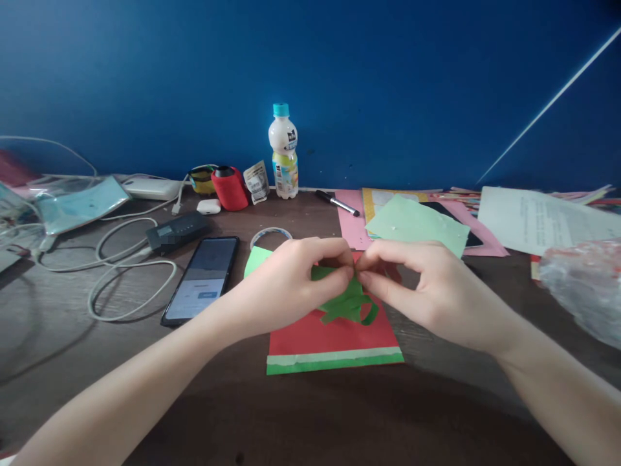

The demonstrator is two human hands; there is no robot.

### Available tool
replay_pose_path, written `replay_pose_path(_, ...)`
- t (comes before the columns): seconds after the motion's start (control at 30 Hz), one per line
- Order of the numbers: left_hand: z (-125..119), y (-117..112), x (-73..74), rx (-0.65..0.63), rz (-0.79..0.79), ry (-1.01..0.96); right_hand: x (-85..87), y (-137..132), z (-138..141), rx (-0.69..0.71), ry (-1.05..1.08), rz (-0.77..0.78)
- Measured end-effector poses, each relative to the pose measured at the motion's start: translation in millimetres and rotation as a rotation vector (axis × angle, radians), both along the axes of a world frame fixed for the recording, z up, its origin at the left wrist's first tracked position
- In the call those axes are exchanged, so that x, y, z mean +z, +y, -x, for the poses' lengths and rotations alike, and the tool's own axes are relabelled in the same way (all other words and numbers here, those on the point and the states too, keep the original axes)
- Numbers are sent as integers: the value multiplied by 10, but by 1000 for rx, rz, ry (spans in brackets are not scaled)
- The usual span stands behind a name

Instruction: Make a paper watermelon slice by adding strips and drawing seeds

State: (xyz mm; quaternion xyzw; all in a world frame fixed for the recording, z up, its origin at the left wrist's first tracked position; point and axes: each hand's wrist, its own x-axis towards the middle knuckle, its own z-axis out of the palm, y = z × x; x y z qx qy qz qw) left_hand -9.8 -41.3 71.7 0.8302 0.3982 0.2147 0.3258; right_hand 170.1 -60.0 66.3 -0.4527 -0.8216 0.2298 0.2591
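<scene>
My left hand pinches a piece of dark green paper between thumb and forefinger. Thin cut strips of this paper hang down, one curled into a loop. Fingertip to fingertip with it, my right hand is closed in a pinch at the paper's right edge; the exact spot gripped is hidden. Beneath both hands lies a red sheet with a pale and green striped band along its near edge. A lighter green paper sticks out behind my left hand.
To the left are a phone, a black device and looping white cables. A bottle and a red container stand by the blue wall. A roll of tape, a marker, pale green paper and crumpled plastic lie around.
</scene>
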Motion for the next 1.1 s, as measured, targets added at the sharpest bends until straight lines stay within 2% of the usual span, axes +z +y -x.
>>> replay_pose_path(0.17,-13,-3,-21,-10,25,-59,-22,-15,19,27,19,-104)
replay_pose_path(0.33,-18,17,-35,0,21,-107,-69,-5,46,66,17,-309)
replay_pose_path(0.4,-14,31,-35,5,33,-101,-78,6,44,59,29,-321)
replay_pose_path(0.47,-6,45,-30,15,46,-82,-77,20,31,38,53,-246)
replay_pose_path(0.6,18,60,-8,24,65,-7,-55,52,0,-8,91,24)
replay_pose_path(0.73,42,67,14,73,-5,34,-34,75,-12,7,76,240)
replay_pose_path(0.87,71,101,22,132,-65,74,-6,125,-69,40,40,289)
replay_pose_path(1.03,103,142,29,167,-90,75,48,217,-218,269,-145,314)
replay_pose_path(1.1,102,136,28,165,-91,82,39,235,-230,246,-140,326)
